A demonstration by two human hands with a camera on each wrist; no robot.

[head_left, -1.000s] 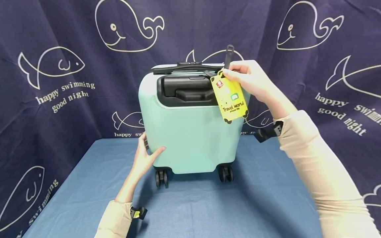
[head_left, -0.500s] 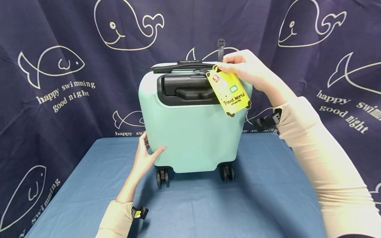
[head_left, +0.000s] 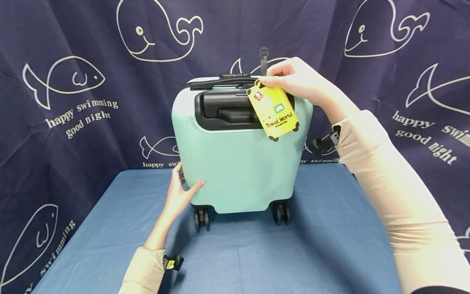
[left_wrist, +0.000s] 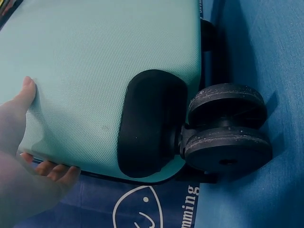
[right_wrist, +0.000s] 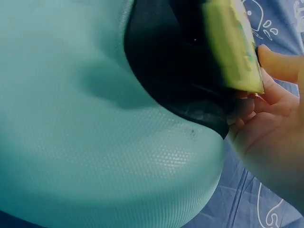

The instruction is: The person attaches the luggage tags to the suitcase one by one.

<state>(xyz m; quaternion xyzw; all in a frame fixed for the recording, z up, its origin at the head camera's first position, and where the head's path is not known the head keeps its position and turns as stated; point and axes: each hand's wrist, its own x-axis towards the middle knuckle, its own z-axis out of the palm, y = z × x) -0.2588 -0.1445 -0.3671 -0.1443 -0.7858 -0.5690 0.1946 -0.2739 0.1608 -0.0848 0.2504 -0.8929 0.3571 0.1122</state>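
A mint-green suitcase stands upright on its black wheels. My left hand holds its lower left side, the thumb on the front face and the other fingers around the edge; the left wrist view shows this grip above a black double wheel. At the top right of the case, my right hand pinches a yellow luggage tag near its loop. The tag's black strap sticks up above the fingers, its buckle end free. A black carry handle runs across the top, its right end hidden behind the tag and hand.
Below the carry handle is a black recess with the retracted pull handle in it. A blue cloth covers the table. Dark blue fabric with white whales and fish hangs behind and at both sides.
My right hand has moved left and slightly up along the suitcase's top, carrying the luggage tag with it. My left hand and the suitcase have stayed nearly still.
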